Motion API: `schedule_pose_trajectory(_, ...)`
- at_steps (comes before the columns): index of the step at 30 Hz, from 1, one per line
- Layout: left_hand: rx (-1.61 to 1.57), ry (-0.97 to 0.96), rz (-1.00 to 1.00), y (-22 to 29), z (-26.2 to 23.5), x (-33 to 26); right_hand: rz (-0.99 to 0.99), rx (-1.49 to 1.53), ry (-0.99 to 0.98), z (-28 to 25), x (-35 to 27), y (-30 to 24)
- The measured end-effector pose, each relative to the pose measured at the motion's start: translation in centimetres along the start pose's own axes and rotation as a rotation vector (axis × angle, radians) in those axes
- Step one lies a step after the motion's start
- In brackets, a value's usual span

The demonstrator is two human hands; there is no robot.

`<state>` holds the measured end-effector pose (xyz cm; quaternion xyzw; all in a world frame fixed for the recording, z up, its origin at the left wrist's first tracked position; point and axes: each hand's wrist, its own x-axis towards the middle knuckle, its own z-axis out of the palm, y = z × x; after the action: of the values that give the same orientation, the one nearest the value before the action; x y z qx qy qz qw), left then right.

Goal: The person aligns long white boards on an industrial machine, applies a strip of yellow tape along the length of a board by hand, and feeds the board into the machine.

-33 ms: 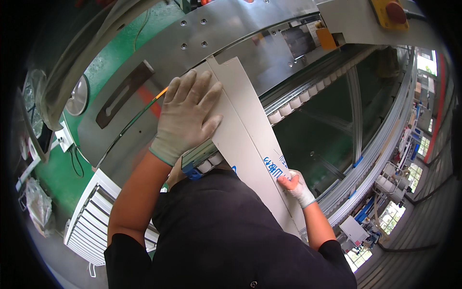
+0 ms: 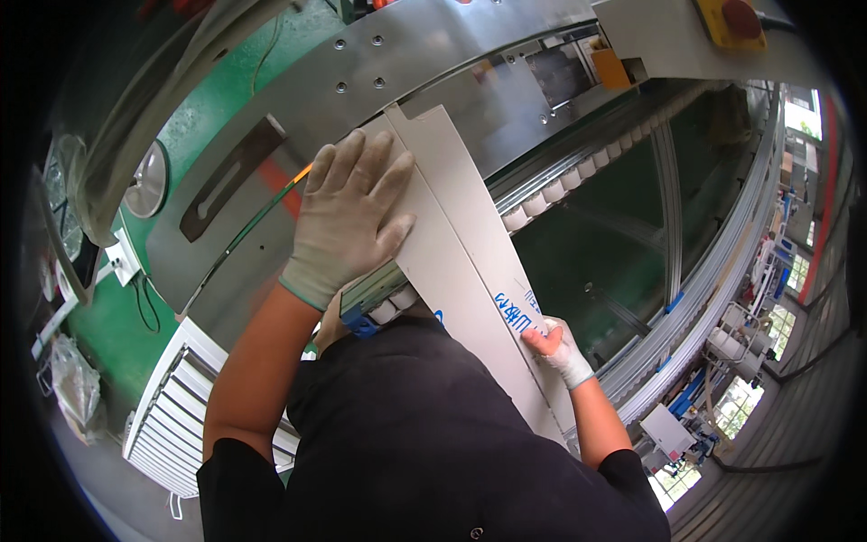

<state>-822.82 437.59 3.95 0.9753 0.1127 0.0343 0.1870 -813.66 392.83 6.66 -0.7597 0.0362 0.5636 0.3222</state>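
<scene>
A long white board [image 2: 456, 226] slants from the metal machine table [image 2: 334, 104] back toward my body. A line runs along its length, its far end has a small notch, and blue handwriting marks the right side. My left hand [image 2: 348, 221], in a pale glove, lies flat with fingers spread across the board's left edge and the metal beside it. At the nearer right edge, my right hand [image 2: 562, 354] grips the board. Its thumb, which looks bare, rests on top, and its other fingers are mostly hidden underneath.
White rollers [image 2: 555, 190] line a rail right of the board, beside a metal frame [image 2: 668, 208]. A red button on a yellow box [image 2: 736, 23] sits at the far right. At left are a dark slotted bar [image 2: 233, 176] and a white slatted rack [image 2: 190, 406].
</scene>
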Motion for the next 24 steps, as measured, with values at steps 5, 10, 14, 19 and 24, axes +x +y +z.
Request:
schedule_pose_trajectory(5, 0.042, -0.002, -0.035, 0.7, 0.4, 0.9, 0.052, -0.001, -0.02, -1.4, 0.0, -2.2)
schedule_pose_trajectory(10, 0.074, 0.039, -0.054, 1.0, 0.4, 1.3, 0.03, 0.049, -0.009, -2.1, 0.2, -1.9)
schedule_pose_trajectory(14, 0.074, 0.031, -0.058, 0.9, 0.6, 1.0, 0.053, 0.091, -0.045, -2.4, 0.4, -2.1)
schedule_pose_trajectory(19, 0.079, -0.009, -0.08, 0.9, 0.3, 0.8, -0.008, -0.005, -0.039, -1.8, 0.6, -2.4)
schedule_pose_trajectory(24, 0.141, 0.056, 0.002, -0.4, 1.6, -0.3, 0.086, -0.076, -0.031, -1.7, 1.2, -1.6)
